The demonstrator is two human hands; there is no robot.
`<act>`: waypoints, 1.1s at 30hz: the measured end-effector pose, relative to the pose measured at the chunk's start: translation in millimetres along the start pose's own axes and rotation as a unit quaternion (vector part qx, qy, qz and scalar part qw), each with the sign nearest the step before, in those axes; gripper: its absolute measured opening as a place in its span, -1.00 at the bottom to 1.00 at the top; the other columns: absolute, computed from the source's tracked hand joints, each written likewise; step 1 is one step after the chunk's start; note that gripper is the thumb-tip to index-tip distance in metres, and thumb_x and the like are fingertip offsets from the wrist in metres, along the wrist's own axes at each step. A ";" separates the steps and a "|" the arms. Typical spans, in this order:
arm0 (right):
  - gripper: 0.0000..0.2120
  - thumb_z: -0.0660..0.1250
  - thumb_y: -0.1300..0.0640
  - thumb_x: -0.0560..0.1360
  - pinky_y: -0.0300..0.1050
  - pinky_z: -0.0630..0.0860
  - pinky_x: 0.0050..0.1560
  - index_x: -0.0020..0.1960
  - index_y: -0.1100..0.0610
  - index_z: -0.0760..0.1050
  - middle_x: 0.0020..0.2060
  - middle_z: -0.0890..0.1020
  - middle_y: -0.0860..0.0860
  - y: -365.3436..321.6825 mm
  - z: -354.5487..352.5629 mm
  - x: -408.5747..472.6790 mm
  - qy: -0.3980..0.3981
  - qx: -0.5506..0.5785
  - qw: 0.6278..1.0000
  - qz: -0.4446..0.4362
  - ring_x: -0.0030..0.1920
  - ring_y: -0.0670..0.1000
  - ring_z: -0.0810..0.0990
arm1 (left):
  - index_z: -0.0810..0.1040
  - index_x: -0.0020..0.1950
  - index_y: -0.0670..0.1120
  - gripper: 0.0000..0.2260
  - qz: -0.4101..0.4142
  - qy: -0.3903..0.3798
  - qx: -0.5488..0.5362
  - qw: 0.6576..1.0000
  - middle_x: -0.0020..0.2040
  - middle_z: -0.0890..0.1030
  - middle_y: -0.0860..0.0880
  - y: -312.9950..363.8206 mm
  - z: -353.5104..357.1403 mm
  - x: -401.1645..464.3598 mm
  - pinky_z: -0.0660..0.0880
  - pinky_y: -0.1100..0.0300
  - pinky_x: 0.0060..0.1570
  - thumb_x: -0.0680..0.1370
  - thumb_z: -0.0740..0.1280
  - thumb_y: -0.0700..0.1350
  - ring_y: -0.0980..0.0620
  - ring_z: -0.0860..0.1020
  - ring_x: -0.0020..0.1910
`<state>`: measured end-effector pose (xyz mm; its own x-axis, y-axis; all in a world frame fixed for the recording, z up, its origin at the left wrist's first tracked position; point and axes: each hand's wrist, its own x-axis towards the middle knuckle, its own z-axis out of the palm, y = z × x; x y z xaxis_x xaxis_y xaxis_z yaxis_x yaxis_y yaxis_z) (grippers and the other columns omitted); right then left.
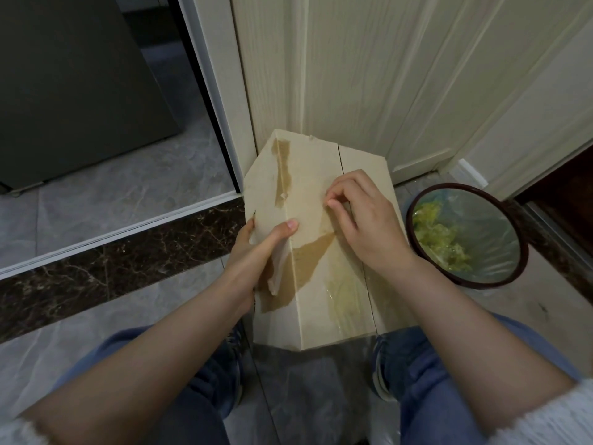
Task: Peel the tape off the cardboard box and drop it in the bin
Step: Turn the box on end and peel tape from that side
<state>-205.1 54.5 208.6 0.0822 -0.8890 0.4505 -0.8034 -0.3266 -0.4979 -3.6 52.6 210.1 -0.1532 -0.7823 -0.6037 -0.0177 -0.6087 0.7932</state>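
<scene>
This looks like a home, in a hallway by a doorway. A pale wooden door [369,75] stands at the back. Left of the door, a tall grey fridge [73,91] stands on a shiny tile floor [112,194]. Right of the door sits a small round bin [467,236] with food scraps inside.

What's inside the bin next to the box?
The bin holds a clear plastic liner with yellow-green scraps piled on its left side. No peeled tape can be made out in it. The bottom under the scraps is covered.
</scene>
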 end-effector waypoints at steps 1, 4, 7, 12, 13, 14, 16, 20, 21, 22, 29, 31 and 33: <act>-0.95 0.27 0.26 0.60 -0.11 0.49 -0.06 0.02 0.21 0.51 0.02 0.51 0.00 0.3 0.5 -0.2 0.000 0.002 1.000 0.006 0.01 -0.06 0.51 | 0.19 0.63 0.12 0.09 0.000 0.002 0.003 1.000 0.38 0.50 0.07 -0.2 -1.1 0.5 0.46 0.08 0.04 0.19 0.59 0.32 0.03 0.51 0.24; -0.91 0.19 0.28 0.64 -0.11 0.52 -0.04 0.01 0.23 0.47 -0.03 0.50 0.01 1.3 -0.3 1.4 0.033 0.068 0.995 0.062 -0.02 -0.05 0.61 | 0.22 0.62 0.12 0.01 -0.002 0.004 -0.003 1.000 0.32 0.51 0.09 0.2 -2.5 1.1 0.41 0.04 0.13 0.26 0.59 0.29 0.06 0.50 0.18; -0.90 0.20 0.28 0.65 -0.11 0.56 -0.03 0.02 0.23 0.49 -0.04 0.54 -0.01 2.1 -4.7 3.6 0.044 0.111 0.989 0.087 -0.02 -0.12 0.66 | 0.23 0.60 0.13 -0.11 -0.003 -0.001 -0.014 1.000 0.18 0.50 0.15 -1.6 -2.4 2.3 0.40 0.05 0.13 0.34 0.50 0.24 0.12 0.48 0.08; -0.65 0.16 0.24 0.67 -0.12 0.56 0.19 0.43 0.08 0.41 0.20 0.58 -0.02 -2.1 -3.7 2.7 -0.002 0.194 0.972 0.134 0.10 -0.12 0.65 | 0.16 0.64 0.12 0.08 -0.002 0.018 -0.012 1.000 0.39 0.48 0.08 -1.8 -3.1 3.3 0.42 -0.01 0.25 0.22 0.58 0.32 0.01 0.48 0.24; -0.59 0.15 0.24 0.68 -0.14 0.54 0.22 0.51 0.02 0.32 0.25 0.56 -0.03 -2.3 -3.2 3.1 -0.004 0.221 0.964 0.150 0.13 -0.11 0.65 | 0.15 0.65 0.12 0.08 -0.001 0.026 -0.009 1.000 0.44 0.45 0.07 -2.3 -3.6 4.6 0.40 -0.03 0.30 0.23 0.57 0.32 -0.01 0.45 0.27; -0.55 0.15 0.24 0.68 -0.15 0.53 0.25 0.54 0.00 0.26 0.28 0.54 -0.04 -2.2 -3.4 3.8 0.003 0.235 0.958 0.162 0.15 -0.11 0.64 | 0.14 0.65 0.12 0.05 0.002 0.034 -0.010 0.999 0.46 0.43 0.06 -2.2 -3.6 5.2 0.38 -0.03 0.32 0.27 0.56 0.30 -0.01 0.43 0.27; -0.54 0.19 0.25 0.66 -0.21 0.52 0.23 0.53 0.02 0.30 0.27 0.55 -0.04 -2.1 -5.8 5.8 0.029 0.232 0.956 0.176 0.17 -0.11 0.61 | 0.13 0.66 0.11 0.02 0.005 0.037 -0.012 0.999 0.47 0.41 0.04 -3.0 -3.5 6.3 0.36 0.00 0.29 0.30 0.53 0.27 -0.01 0.42 0.25; -0.71 0.37 0.23 0.56 -0.25 0.56 -0.03 0.26 0.05 0.55 0.03 0.62 -0.04 0.0 -11.4 7.3 0.071 0.173 0.967 0.175 -0.04 -0.10 0.60 | 0.13 0.66 0.11 0.11 0.011 0.032 -0.001 0.999 0.40 0.43 0.09 -1.7 -1.1 3.6 0.36 0.01 0.21 0.18 0.52 0.30 0.00 0.42 0.25; -0.74 0.41 0.21 0.53 -0.22 0.56 -0.08 0.20 0.05 0.57 -0.03 0.61 -0.04 1.6 -10.7 6.5 0.065 0.158 0.971 0.169 -0.09 -0.08 0.59 | 0.13 0.65 0.12 0.12 0.012 0.031 -0.002 0.999 0.40 0.43 0.09 -1.9 -1.3 3.5 0.36 0.00 0.20 0.17 0.52 0.30 0.00 0.43 0.25; -0.74 0.44 0.18 0.51 -0.21 0.54 -0.11 0.18 0.04 0.59 -0.05 0.60 -0.05 3.2 -9.3 5.1 0.051 0.150 0.974 0.161 -0.11 -0.07 0.58 | 0.14 0.65 0.12 0.12 0.014 0.031 -0.004 0.999 0.41 0.44 0.09 -1.8 -1.2 2.8 0.37 0.00 0.20 0.16 0.52 0.31 0.00 0.44 0.26; -0.61 0.32 0.19 0.60 -0.12 0.37 0.36 0.42 0.05 0.50 0.28 0.52 -0.03 8.5 -0.2 -3.4 -0.063 0.079 0.994 0.045 0.29 -0.02 0.43 | 0.21 0.62 0.15 0.07 0.017 0.027 -0.009 0.999 0.38 0.50 0.09 -2.6 1.0 4.0 0.47 -0.04 0.29 0.21 0.60 0.32 0.04 0.52 0.21; -0.65 0.33 0.20 0.59 -0.11 0.38 0.35 0.36 0.05 0.55 0.27 0.54 -0.03 7.4 0.0 -3.2 -0.056 0.083 0.995 0.031 0.28 -0.01 0.44 | 0.22 0.62 0.14 0.06 0.014 0.028 -0.010 0.999 0.38 0.51 0.07 -2.6 0.6 3.1 0.45 -0.10 0.36 0.21 0.60 0.32 0.00 0.52 0.27; -0.70 0.38 0.20 0.56 -0.09 0.41 0.33 0.28 0.06 0.61 0.20 0.58 -0.04 6.4 -0.5 -2.6 -0.041 0.092 0.995 0.028 0.25 -0.01 0.48 | 0.23 0.61 0.14 0.05 0.012 0.027 -0.012 0.999 0.38 0.51 0.06 -2.1 0.1 2.5 0.44 -0.13 0.37 0.19 0.57 0.31 -0.02 0.51 0.28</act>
<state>-210.8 54.8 204.6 0.0949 -0.9280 0.3602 -0.6870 -0.3229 -0.6509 -4.1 52.0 206.9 -0.1001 -0.8021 -0.5887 0.0099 -0.5925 0.8055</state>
